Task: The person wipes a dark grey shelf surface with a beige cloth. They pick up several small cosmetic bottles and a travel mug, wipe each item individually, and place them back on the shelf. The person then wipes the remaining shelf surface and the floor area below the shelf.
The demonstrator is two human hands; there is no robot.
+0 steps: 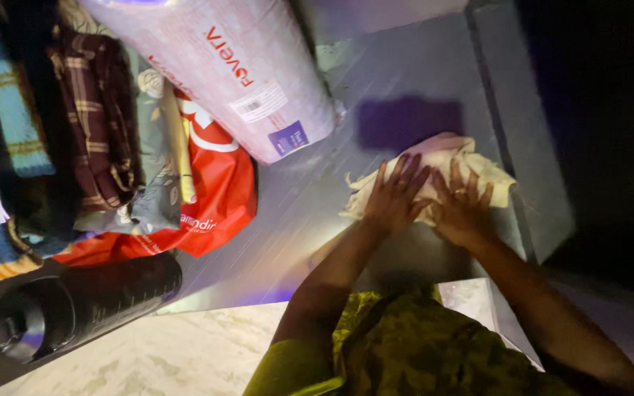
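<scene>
Two hands, the left hand (394,202) and the right hand (460,209), lie flat side by side on one crumpled cream cloth (471,165), with one ring showing on a finger of the right hand. Left of that cloth lies one large pale plastic-wrapped roll (214,66), and beyond the roll one red plastic bag (221,198) and one dark plaid garment (100,125), with one blue-and-yellow striped fabric (9,110) further left. Below the red bag, well left of the cloth, lies one black bottle (89,301) on its side.
</scene>
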